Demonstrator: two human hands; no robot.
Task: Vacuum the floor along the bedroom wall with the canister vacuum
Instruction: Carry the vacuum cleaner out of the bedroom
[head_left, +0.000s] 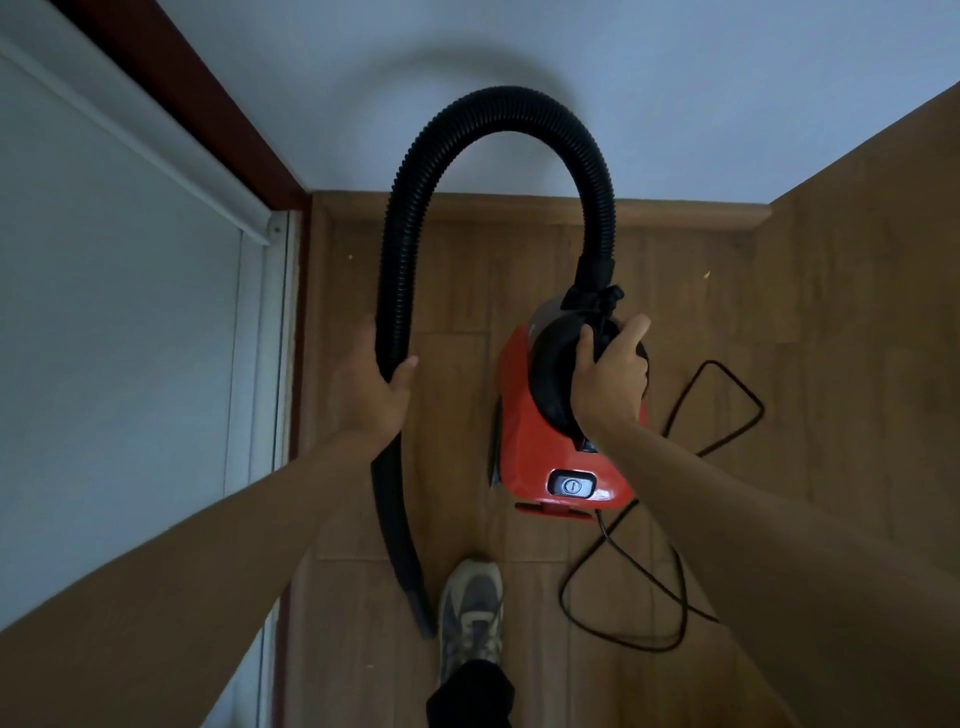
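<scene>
Black ribbed hose (498, 101) gripped by left hand (371, 387), red plastic canister vacuum (524, 421) by right hand (610, 376). Loose black cord (761, 410) at 4 o'clock: snagging risked.

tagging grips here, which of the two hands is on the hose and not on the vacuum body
The left hand, curled round the black ribbed hose; the right hand instead grips the top of the red canister.

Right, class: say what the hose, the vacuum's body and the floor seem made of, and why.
Hose: matte black flexible plastic, likely; ribbed and bent. Vacuum body: glossy red hard plastic; shiny highlights. Floor: wood or laminate; grain and plank seams.
</scene>
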